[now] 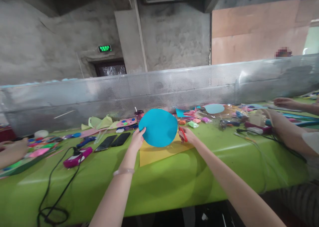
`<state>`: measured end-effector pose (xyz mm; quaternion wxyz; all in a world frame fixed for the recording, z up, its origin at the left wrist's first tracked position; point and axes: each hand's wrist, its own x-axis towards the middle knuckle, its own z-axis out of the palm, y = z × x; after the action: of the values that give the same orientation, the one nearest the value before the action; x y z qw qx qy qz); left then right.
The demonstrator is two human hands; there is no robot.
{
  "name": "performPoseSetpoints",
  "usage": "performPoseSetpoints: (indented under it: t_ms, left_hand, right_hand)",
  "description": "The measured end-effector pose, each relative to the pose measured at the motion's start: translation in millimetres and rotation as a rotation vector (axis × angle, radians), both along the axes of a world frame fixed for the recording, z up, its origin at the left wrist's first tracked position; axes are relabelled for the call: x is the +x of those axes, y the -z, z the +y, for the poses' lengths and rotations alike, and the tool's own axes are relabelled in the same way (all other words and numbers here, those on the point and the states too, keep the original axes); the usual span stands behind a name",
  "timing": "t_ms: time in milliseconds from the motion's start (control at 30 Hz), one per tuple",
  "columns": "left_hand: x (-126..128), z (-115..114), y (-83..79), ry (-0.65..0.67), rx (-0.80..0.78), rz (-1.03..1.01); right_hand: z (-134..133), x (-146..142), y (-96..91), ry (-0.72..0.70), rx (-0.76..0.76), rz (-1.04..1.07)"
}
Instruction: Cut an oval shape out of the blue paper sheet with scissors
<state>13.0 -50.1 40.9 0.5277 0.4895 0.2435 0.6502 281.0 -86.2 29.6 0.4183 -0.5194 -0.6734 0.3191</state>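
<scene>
A round blue sheet (pixel 158 128), which looks like paper or thin foam, is held up above the table in the middle of the head view. My left hand (pixel 138 138) pinches its left edge, thumb on the near face. Red-handled scissors (pixel 183 134) are in my right hand (pixel 188 136), close to the sheet's right edge. Their blades point away and show only in part, so I cannot tell whether they touch the sheet. Below lies a yellow sheet (pixel 152 157), partly covered by the blue one.
Two phones (pixel 121 139) and a magenta power strip (pixel 77 157) with a black cable (pixel 50 187) lie left on the green tabletop (pixel 164 190). A dark cup (pixel 139 114) stands behind. Small coloured packets (pixel 193 124) sit right. Other people's hands (pixel 286 103) show at both sides. A perforated metal divider (pixel 159 87) runs behind.
</scene>
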Motion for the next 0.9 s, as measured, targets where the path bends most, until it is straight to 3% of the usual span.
performPoseSetpoints:
  t_ms: [900]
  left_hand:
    - [-2.1, 6.3, 3.6, -0.028, -0.029, -0.035]
  right_hand:
    - [0.1, 0.4, 0.4, 0.001, -0.025, -0.014]
